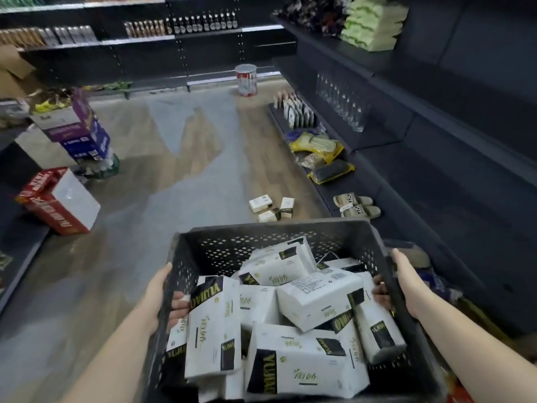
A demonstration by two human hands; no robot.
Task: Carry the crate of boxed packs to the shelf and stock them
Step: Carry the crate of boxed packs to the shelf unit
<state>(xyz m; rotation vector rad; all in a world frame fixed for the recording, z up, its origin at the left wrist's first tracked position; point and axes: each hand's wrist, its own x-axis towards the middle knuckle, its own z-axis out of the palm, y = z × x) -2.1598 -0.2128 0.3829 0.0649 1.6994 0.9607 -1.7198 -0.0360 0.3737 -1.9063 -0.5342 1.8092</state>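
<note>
The dark perforated plastic crate, heaped with white, black-labelled rectangular packs, is held above the floor. The left hand grips its left rim and the right hand its right rim, beside the dark shelf.

A: Where's the crate?
B: Raised off the floor, beside the dark shelf. Black, perforated walls, open top.
A: And the packs?
B: White with black-and-gold bands, heaped inside at all angles. Three loose packs lie on the floor.
</note>
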